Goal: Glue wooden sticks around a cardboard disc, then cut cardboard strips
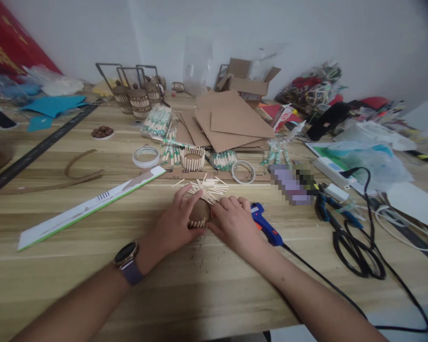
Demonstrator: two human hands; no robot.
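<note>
Near the middle of the table, my left hand [176,216] curves its thumb and fingers around a round brown cardboard piece [199,211]. Short wooden sticks [198,223] stand in a row along its near edge. My right hand [233,221] is closed at the right side of the round piece, fingers bent. What its fingertips pinch is hidden. Just beyond both hands lies a loose pile of short sticks [214,187]. A blue glue gun [267,225] lies beside my right hand, partly covered by it. Farther back stands a ring of upright sticks [193,159].
Tape rolls [146,156] [243,172] flank the stick ring. A long white strip [89,209] lies left. Cardboard sheets [231,121], bundled sticks [157,120] and handled lidded pots [140,102] stand behind. Right are pliers [337,211] and a black cable [317,273].
</note>
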